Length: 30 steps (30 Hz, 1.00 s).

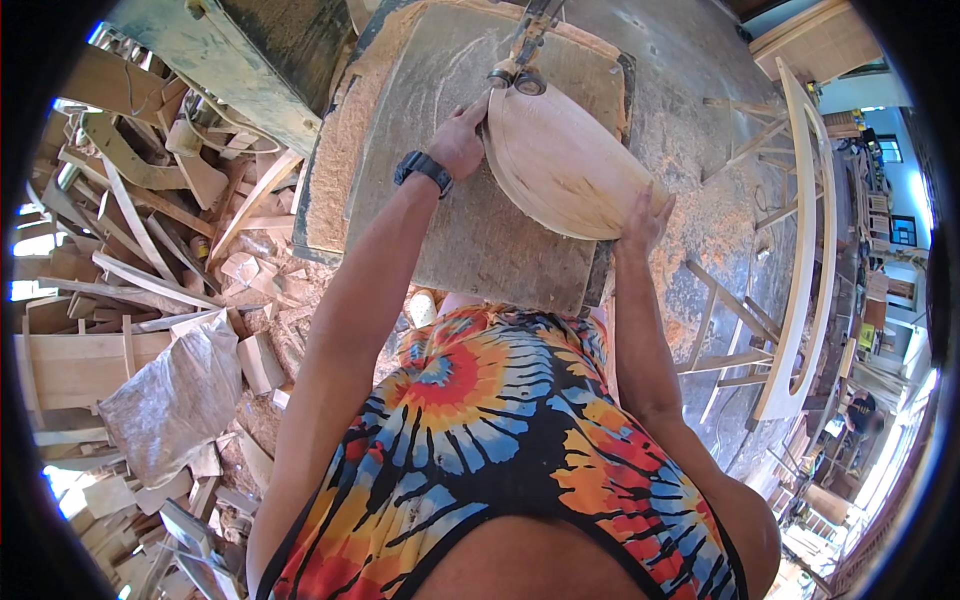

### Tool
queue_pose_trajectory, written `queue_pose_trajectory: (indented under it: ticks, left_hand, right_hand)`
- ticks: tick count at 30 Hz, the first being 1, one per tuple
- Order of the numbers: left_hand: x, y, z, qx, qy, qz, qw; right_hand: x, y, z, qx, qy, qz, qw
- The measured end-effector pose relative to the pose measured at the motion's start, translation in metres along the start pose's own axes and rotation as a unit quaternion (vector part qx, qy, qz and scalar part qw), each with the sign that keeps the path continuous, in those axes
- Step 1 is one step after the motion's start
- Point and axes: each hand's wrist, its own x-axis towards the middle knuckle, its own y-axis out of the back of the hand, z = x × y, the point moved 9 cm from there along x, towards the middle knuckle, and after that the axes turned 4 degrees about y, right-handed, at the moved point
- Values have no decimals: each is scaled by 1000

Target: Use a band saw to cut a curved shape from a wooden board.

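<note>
L hand (460, 145) + R hand (643, 226) gripping wood pc (570, 165); plastic bag (180, 400) w/ scraps (260, 363), contents unclear

A worn grey surface (440, 240) is taking up the upper middle of the frame, its top showing pale scuffs. A half-round pale wooden panel (570, 160) is lying on it, its rounded side facing the lower left and its right-hand tip reaching past the surface's right edge. Tan sawdust (335, 205) is covering the left margin. Down the right of the frame the grey floor (680, 60) is stretching, with loose sawdust spreading over it and wooden trestles (728, 360) standing there. At the left, wood offcuts (150, 290) are lying heaped.
</note>
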Motion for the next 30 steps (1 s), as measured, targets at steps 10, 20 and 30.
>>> queue_pose_trajectory:
  ticks: [10,20,30]
  left_hand:
    - [2,3,1,-13,12,2,1000]
    - [7,1,-2,-23,1,1,1000]
    - [8,5,4,-27,-19,2,999]
  right_hand:
    - [7,2,16,-36,8,-3,999]
    - [-1,0,6,-16,5,6,1000]
    - [-12,-2,-4,-14,-4,9,1000]
